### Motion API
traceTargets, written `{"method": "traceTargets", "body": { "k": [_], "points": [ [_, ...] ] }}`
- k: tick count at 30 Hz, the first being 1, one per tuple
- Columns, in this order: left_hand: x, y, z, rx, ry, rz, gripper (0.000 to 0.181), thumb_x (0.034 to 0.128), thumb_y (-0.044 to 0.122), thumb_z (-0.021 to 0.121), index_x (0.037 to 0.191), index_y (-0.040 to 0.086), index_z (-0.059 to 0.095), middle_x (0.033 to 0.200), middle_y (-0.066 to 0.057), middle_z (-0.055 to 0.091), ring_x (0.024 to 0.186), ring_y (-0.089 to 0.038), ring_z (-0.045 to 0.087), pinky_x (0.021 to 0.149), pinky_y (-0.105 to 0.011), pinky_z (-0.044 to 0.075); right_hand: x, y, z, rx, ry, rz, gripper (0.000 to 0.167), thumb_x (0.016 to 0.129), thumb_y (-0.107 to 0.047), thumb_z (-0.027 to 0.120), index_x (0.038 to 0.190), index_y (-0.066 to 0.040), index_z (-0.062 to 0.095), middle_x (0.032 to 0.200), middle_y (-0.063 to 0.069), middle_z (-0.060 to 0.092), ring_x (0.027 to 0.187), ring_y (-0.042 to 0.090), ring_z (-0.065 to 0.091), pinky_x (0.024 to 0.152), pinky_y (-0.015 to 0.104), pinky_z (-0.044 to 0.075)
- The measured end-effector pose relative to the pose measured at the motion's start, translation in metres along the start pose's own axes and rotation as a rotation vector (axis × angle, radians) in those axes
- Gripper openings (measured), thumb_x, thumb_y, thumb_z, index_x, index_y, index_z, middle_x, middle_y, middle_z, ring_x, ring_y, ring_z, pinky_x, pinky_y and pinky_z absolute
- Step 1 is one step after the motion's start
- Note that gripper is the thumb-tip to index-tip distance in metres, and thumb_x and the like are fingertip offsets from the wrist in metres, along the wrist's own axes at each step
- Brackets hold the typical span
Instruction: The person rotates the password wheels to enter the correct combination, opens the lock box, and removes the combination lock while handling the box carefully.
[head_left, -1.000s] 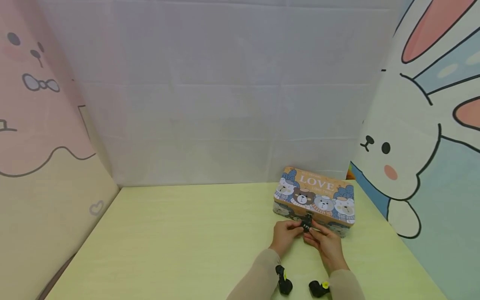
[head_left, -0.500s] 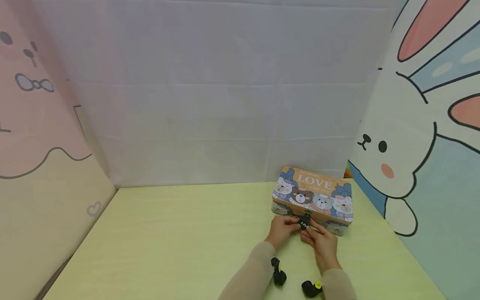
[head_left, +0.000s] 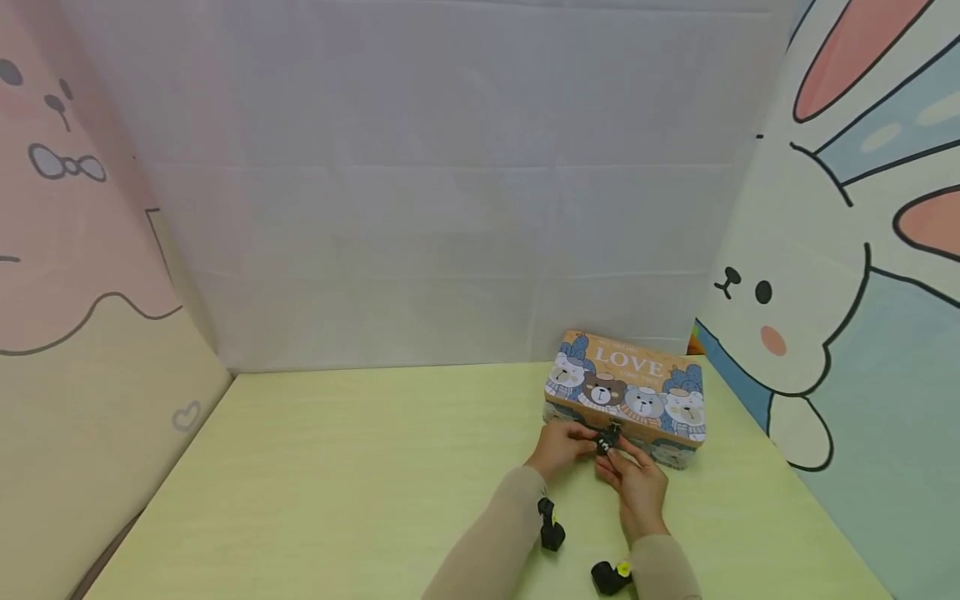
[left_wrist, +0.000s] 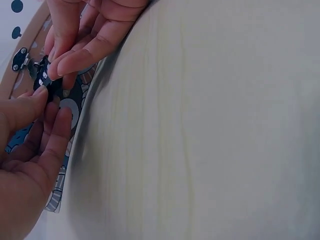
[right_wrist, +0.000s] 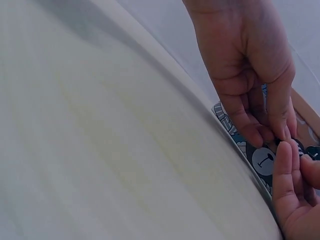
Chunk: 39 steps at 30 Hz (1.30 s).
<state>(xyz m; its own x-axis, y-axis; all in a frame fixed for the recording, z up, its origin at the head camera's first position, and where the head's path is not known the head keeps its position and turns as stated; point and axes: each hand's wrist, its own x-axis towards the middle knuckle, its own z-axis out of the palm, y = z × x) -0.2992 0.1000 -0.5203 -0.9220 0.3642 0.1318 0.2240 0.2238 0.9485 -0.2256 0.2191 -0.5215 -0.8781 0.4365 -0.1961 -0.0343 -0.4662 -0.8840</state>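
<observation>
A small black combination padlock (head_left: 605,442) with white marks hangs at the metal latch (left_wrist: 21,60) on the front of a tin box (head_left: 626,379). The lid is closed and printed with bears and "LOVE". My left hand (head_left: 558,447) pinches the padlock from the left between thumb and fingers. From the right, my right hand (head_left: 640,492) grips it with thumb and fingertips. Both hands meet at the padlock in the left wrist view, where fingers hide part of its body (left_wrist: 45,75). In the right wrist view fingers cover most of it.
The box stands at the back right of the pale yellow table (head_left: 337,483), near the white back cloth (head_left: 450,208). A rabbit-print cloth (head_left: 810,333) borders the right side. Black wrist-worn devices (head_left: 551,527) sit beside the beige sleeves (head_left: 487,542).
Both hands stay at the padlock, with their forearms shifting slightly up and left. The padlock tilts a little more, its lower end toward the left. The box stays closed.
</observation>
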Motion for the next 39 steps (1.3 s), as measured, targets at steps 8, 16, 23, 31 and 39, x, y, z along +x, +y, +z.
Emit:
{"method": "traceTargets", "body": {
  "k": [8,16,23,31,39],
  "points": [
    [0.004,0.01,-0.005,0.094,-0.031,0.018,0.012,0.0811,-0.005,0.077,0.093,-0.005,0.076,0.087,-0.011,0.075,0.069,0.001,0.052,0.062,-0.016,0.046,0.001,0.003,0.004,0.027,0.016,0.009,0.025,0.095,0.01,0.056,0.119,0.001,0.055,0.071,0.006,0.07,0.064,0.013,0.07,0.065,0.028,0.058],
    [0.006,0.023,-0.007,0.153,-0.066,0.006,0.012,0.0831,-0.008,0.073,0.094,-0.005,0.076,0.084,-0.008,0.074,0.061,-0.002,0.05,0.055,-0.016,0.042,-0.001,0.003,0.007,-0.005,0.024,0.008,0.032,0.097,0.008,0.055,0.127,0.005,0.044,0.074,0.004,0.067,0.067,0.011,0.07,0.069,0.028,0.058],
    [0.009,0.026,-0.005,0.211,-0.067,0.019,0.011,0.0827,-0.007,0.074,0.093,-0.004,0.077,0.086,-0.009,0.075,0.064,-0.003,0.052,0.058,-0.016,0.043,-0.001,0.002,0.007,0.002,0.021,0.006,0.028,0.097,0.008,0.054,0.123,0.002,0.044,0.076,0.004,0.067,0.069,0.011,0.07,0.069,0.028,0.058],
    [0.011,0.027,-0.003,0.271,-0.058,0.035,0.01,0.082,-0.004,0.076,0.091,-0.001,0.078,0.086,-0.008,0.075,0.072,-0.004,0.058,0.065,-0.016,0.045,0.0,0.003,0.005,0.017,0.037,0.011,0.026,0.097,0.01,0.054,0.119,0.0,0.044,0.076,0.004,0.066,0.067,0.011,0.07,0.068,0.028,0.058],
    [0.01,0.029,0.0,0.288,-0.051,0.03,0.009,0.0808,-0.003,0.078,0.09,0.001,0.079,0.084,-0.006,0.075,0.076,-0.006,0.062,0.069,-0.018,0.046,0.002,0.003,0.002,0.018,0.049,0.006,0.025,0.096,0.01,0.053,0.117,0.0,0.045,0.075,0.005,0.066,0.066,0.011,0.07,0.067,0.029,0.058]
  ]
}}
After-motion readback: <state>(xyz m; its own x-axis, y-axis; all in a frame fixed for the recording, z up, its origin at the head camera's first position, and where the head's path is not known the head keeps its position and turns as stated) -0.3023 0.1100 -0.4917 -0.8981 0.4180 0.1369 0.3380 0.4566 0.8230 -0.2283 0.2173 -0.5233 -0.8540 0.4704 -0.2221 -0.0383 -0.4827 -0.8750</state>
